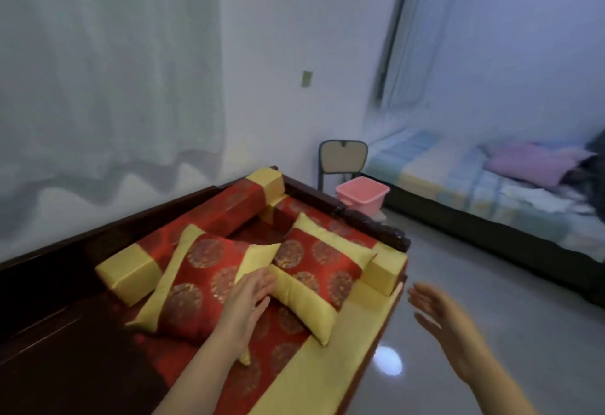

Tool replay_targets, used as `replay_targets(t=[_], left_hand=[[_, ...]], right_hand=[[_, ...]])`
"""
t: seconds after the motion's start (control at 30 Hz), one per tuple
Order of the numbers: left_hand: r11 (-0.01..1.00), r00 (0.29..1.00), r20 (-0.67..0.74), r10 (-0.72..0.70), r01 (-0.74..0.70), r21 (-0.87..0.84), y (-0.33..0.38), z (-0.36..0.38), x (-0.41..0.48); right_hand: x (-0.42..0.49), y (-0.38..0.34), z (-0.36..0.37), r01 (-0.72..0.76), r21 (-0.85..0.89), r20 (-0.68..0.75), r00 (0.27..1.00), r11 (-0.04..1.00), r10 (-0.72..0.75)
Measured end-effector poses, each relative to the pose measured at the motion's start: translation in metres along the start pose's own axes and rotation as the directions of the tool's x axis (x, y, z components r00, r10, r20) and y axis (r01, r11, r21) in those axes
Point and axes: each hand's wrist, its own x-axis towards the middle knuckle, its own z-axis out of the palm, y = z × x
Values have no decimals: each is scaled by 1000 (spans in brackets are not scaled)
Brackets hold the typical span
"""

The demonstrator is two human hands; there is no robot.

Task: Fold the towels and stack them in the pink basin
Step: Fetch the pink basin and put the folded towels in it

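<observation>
- We see no towel in either hand, and no towel that we can name with certainty. Some pale cloths (pixel 540 198) lie on the bed (pixel 442 169) at the right, but they are too blurred to tell. The risk, in our judgement, is to take the wrong cloth.
- The pink basin (pixel 360 200) stands well apart from both hands, beyond the far armrest of the wooden sofa (pixel 65 332) and just before a folding chair (pixel 342 156). We see nothing inside it. A folded towel carried so far could fall open on the way.
- What the basin rests on is mostly hidden, so a stack pressed on one side might tip it.
- The left hand (pixel 248 300) reaches forward over the place where two red and yellow cushions (pixel 196 280) meet. Its fingers are straight and close together, and it holds nothing. Whether it touches the cloth, we cannot tell.
- The right hand (pixel 438 319) hangs over the shiny floor (pixel 474 267) beside the sofa edge, palm turned inward, fingers straight and a little spread, holding nothing.
</observation>
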Motion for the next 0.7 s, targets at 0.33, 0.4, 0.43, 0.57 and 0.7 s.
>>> replay_targets(t=[0.33,0.4,0.43,0.57,0.7], left_hand=[[989,992,-50,-113,117,94,-91,232,102],[985,986,-106,-130,141,100,-100,260,125],[982,980,-136,-142,157,106,-105,276,138],[985,969,-196,-151,165,58,-125,345,209],[987,972,-189,-143,154,42,-138,433,314]], right_hand=[[170,7,-277,-104,94,-119,986,990,115],[213,7,-307,-102,133,-120,986,986,118],[234,6,-320,-106,152,-110,986,983,123],[332,-8,-355,-117,134,-63,990,984,126],[441,-34,-385,-118,139,-20,992,983,122]])
